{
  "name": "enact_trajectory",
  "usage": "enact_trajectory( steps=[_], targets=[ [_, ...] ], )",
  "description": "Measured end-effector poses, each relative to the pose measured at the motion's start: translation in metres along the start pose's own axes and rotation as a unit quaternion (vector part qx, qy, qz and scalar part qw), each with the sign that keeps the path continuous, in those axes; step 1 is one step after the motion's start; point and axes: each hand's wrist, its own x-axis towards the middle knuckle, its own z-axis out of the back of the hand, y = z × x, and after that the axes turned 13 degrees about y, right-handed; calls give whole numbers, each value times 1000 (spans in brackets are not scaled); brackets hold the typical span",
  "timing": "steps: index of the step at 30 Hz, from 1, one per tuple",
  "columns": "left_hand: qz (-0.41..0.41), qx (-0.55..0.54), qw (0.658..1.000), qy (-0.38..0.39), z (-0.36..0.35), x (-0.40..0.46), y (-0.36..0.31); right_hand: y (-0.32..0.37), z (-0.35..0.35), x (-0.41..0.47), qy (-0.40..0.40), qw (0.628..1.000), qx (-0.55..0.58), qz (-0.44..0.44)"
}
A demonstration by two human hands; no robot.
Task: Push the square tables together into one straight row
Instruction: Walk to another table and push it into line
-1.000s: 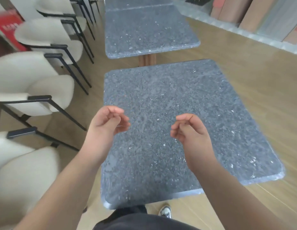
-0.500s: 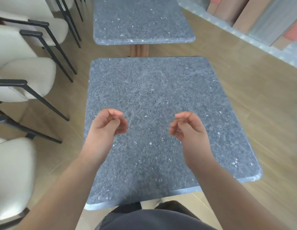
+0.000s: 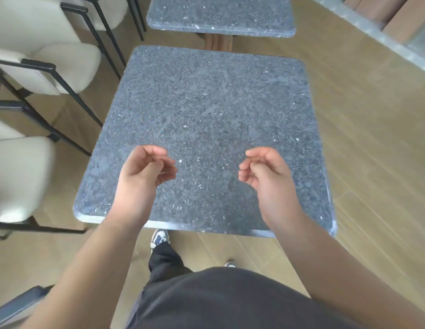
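Pale wood planks run across the floor (image 3: 372, 143), and cream-cushioned chairs (image 3: 40, 65) on thin black frames line the left edge of the frame. The near table (image 3: 206, 110), a square top of dark speckled stone, fills the middle of the picture. The far table (image 3: 221, 15) of the same stone sits at the top, with a strip of floor and a brown pedestal (image 3: 218, 41) showing between them, so the two are apart and not yet in a row.

The person stands at the near edge, one shoe (image 3: 160, 236) just under it. Both hands hover above the near half of the top, touching nothing. The left hand (image 3: 142, 172) has its fingers loosely curled toward the thumb, holding nothing; the right hand (image 3: 266, 169) mirrors it, also empty.

That slab looks thick, stiff and heavy, and on a single central post it would likely tip or grind rather than glide if shoved from one corner. The polished face looks too slick for flat palms. The sounder hold, I'd judge, is the rounded near edge, one hand toward each corner, pushing level and straight at the far table.
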Motion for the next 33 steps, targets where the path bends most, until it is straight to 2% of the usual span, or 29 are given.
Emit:
enact_trajectory(
  steps=[7,17,22,24,26,28,31,33],
  targets=[
    [25,49,997,-44,-42,-50,27,-28,75,-46,8,999,-9,-44],
    [118,195,973,-33,-11,-73,96,-119,91,-64,-12,984,-76,-161],
    [143,209,967,-23,12,-73,144,-169,87,-71,-24,977,-108,-181],
    [158,246,956,-19,21,-74,167,-188,83,-70,-27,974,-137,-179],
    [169,348,922,6,30,-78,187,-208,81,-67,-14,968,-189,-166],
    [156,473,864,71,40,-78,207,-226,87,-63,5,946,-295,-134],
    [137,612,760,170,50,-64,230,-247,109,-55,30,863,-500,-66],
    [134,675,698,198,54,-48,242,-256,129,-47,55,817,-570,-62]
  ],
)
